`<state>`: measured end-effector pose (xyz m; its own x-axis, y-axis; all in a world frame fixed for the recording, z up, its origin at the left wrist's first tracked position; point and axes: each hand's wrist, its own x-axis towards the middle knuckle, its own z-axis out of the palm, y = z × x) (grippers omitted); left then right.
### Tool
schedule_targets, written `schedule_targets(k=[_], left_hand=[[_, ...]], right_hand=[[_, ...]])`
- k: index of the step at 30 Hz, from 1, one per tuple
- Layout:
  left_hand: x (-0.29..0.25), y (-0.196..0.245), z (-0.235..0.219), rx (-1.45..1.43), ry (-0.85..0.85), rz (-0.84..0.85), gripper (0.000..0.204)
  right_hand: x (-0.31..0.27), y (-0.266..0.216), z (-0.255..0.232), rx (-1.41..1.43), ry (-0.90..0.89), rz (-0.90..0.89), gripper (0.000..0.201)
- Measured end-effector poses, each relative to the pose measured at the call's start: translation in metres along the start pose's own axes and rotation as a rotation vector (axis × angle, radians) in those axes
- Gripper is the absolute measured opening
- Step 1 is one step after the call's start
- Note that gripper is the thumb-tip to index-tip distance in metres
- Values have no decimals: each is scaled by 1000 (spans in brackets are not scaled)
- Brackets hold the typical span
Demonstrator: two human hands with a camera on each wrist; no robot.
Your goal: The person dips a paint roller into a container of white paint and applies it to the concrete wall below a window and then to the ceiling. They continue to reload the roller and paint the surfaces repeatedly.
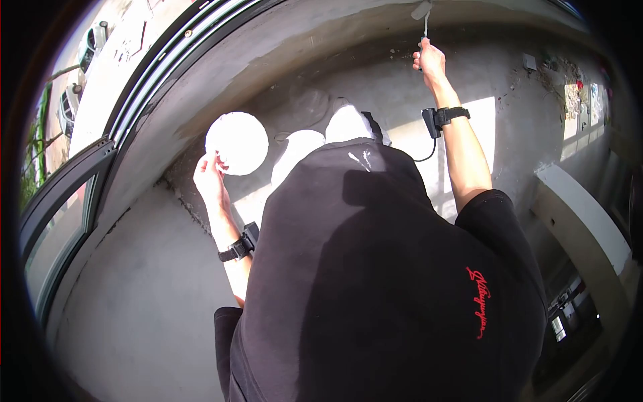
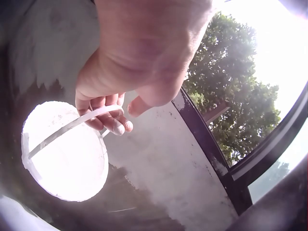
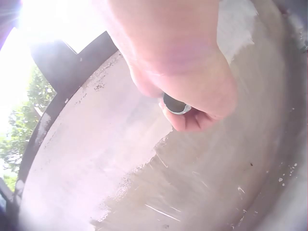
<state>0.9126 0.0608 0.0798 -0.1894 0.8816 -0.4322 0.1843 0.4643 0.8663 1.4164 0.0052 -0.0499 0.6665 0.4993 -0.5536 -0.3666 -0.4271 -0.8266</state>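
In the head view, my left hand [image 1: 211, 182] is at the near side of a round white bucket [image 1: 238, 143]. The left wrist view shows the fingers of my left hand [image 2: 108, 108] curled round the bucket's pale strap handle [image 2: 72, 126], with the bright white bucket [image 2: 70, 154] hanging below. My right hand [image 1: 432, 61], stretched out at the top, grips a tool handle whose pale roller-like head [image 1: 421, 10] is at the wall. In the right wrist view the handle's round end [image 3: 175, 104] shows inside my right hand [image 3: 185, 96].
A grey wall [image 3: 139, 168] with a lighter coated area and a darker area stands ahead. The open window frame [image 1: 100, 167] is at the left, with trees [image 2: 231, 82] outside. A pale ledge [image 1: 583, 214] stands at the right, and debris [image 1: 559, 74] lies at the upper right.
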Motion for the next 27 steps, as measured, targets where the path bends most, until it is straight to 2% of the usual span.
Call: schedule_targets(k=[5,8,12,23,27], left_hand=[[-2,2,-2,16,19,-25,15],[4,-1,-3,-32,25,-29,16],[5,-2,-6,-44,43,-34,17],[8,0,-3,-61,16,-38,17],[8,1,-3,-25,11,-55,16]], right_hand=[[-46,19,21,-38,-140,-50,40],[-70,27,32,9,-243,15,42],[-71,29,33,-28,-228,8,41],[16,18,12,-30,2,-8,40],[4,17,20,-25,-8,7,39]])
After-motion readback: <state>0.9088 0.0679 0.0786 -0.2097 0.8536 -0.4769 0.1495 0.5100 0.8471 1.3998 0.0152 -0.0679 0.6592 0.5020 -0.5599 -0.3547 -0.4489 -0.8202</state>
